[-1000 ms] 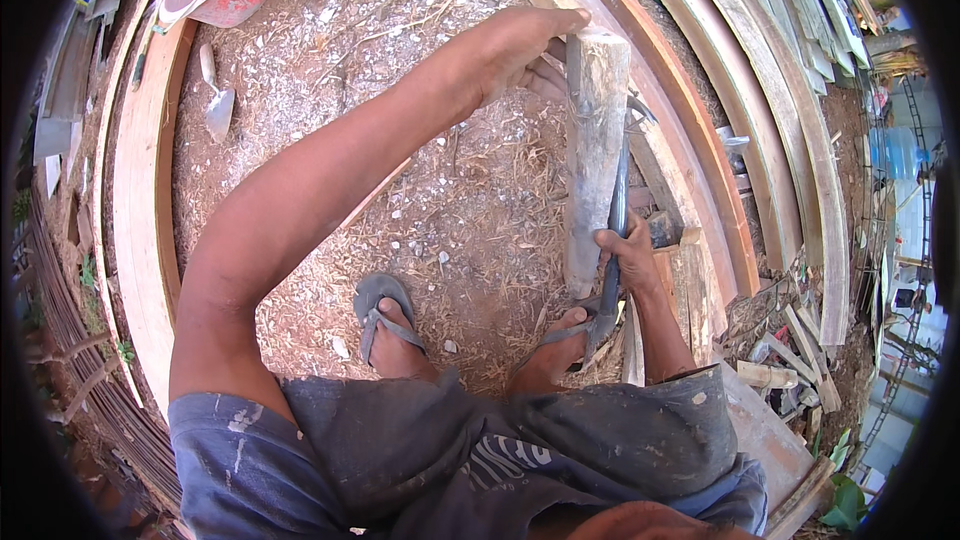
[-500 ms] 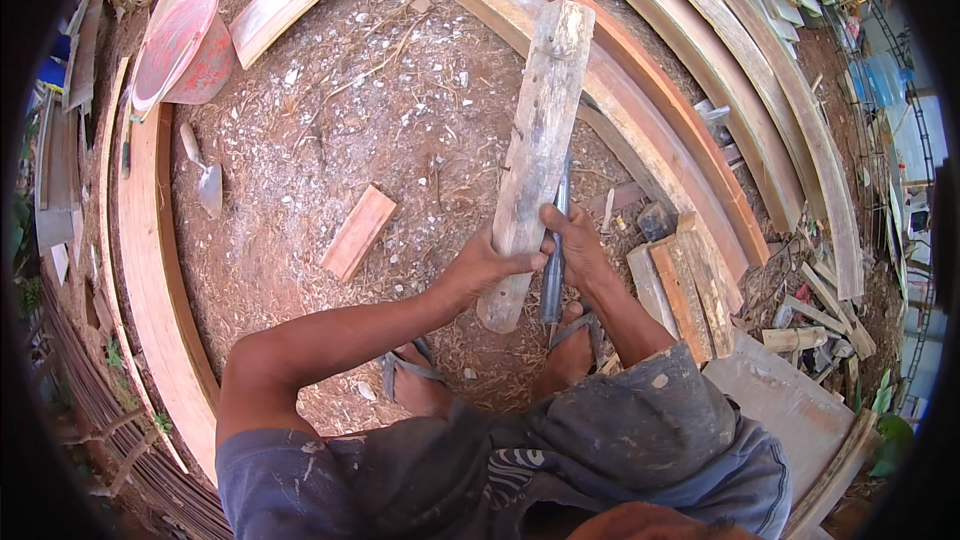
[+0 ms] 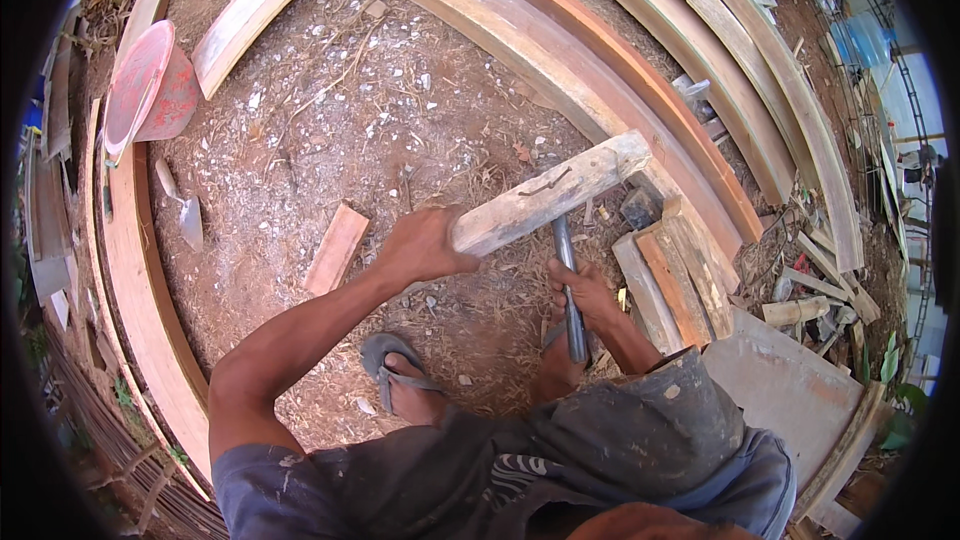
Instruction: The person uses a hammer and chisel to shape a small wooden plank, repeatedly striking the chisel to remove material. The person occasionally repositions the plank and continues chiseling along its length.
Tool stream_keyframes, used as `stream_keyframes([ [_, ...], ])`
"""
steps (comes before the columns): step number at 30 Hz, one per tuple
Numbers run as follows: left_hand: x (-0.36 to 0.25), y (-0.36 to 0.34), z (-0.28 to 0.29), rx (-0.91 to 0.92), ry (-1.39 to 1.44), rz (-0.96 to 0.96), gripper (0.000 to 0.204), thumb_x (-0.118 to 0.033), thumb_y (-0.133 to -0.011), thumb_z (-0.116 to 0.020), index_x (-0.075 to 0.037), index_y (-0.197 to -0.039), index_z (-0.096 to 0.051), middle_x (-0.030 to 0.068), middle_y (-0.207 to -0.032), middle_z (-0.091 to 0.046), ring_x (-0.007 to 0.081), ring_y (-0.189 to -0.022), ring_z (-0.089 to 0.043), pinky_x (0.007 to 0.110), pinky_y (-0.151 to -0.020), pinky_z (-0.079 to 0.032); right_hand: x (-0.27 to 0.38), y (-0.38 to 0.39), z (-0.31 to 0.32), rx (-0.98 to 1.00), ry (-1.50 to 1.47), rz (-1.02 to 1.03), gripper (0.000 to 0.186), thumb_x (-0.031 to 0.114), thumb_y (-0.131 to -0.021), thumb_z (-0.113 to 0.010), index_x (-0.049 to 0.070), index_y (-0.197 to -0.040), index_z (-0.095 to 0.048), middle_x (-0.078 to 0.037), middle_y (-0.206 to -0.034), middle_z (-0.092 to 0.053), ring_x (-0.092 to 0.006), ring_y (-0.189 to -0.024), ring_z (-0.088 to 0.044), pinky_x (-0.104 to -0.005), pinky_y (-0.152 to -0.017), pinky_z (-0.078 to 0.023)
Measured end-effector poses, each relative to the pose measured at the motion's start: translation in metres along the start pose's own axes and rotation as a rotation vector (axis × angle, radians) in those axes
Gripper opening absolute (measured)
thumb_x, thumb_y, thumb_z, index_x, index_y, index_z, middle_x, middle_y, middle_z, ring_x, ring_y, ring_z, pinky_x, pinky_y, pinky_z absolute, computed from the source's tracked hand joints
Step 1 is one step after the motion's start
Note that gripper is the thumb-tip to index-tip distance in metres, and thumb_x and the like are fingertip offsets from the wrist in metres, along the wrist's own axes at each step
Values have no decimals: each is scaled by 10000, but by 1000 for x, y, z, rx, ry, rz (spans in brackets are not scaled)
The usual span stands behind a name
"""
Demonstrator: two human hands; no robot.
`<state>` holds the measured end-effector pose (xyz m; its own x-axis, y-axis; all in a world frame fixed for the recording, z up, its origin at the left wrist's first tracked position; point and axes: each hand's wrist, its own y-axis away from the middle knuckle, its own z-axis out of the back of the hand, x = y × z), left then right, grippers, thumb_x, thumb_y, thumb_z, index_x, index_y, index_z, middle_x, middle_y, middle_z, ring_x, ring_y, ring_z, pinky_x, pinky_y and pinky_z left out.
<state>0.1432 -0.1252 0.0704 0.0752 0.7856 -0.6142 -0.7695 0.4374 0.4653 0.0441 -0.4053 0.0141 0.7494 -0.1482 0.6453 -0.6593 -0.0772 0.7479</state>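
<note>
The left hand point(image 3: 425, 243) is wrapped around the near end of a weathered plank point(image 3: 550, 193), which slants up and away to the right above the littered ground point(image 3: 350, 120). Just below the plank, the right hand point(image 3: 583, 292) is closed on a metal bar point(image 3: 568, 285) that stands nearly upright, its top end hidden behind the plank's underside.

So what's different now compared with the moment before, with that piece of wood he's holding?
The weathered plank has swung down: a second ago it stood nearly upright, gripped at its far end; now it lies slanting across, and the left hand has slid to its near end. The right hand keeps its grip on the metal bar under the plank. The pink bucket and trowel lie unchanged.
</note>
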Motion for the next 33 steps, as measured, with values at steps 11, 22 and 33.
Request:
stream_keyframes([
  [11, 21, -16, 32, -147, 136, 125, 919, -500, -655, -870, 26, -1338, -549, 258, -1103, -699, 347, -1017, -693, 416, -935, -515, 11, 4, 0, 148, 10, -39, 289, 345, -952, -701, 100, -945, -548, 29, -622, -521, -70, -466, -494, -244, -422, -424],
  [22, 19, -27, 17, -73, -97, 202, 954, -546, -725, -804, 28, -1409, -469, 281, -1117, -678, 382, -1046, -680, 442, -926, -527, 97, 19, 14, -277, 277, 957, 443, 462, -1045, -483, 26, -980, -526, -27, -638, -511, -102, -489, -497, -261, -437, -415],
  [33, 11, -26, 8, -98, 61, 155, 826, -525, -757, -792, 71, -1279, -559, 287, -1061, -689, 381, -979, -696, 449, -887, -528, 94, -59, 23, -362, 596, 470, 442, 459, -1034, -507, 52, -866, -546, -4, -634, -505, -100, -498, -506, -273, -432, -428],
])
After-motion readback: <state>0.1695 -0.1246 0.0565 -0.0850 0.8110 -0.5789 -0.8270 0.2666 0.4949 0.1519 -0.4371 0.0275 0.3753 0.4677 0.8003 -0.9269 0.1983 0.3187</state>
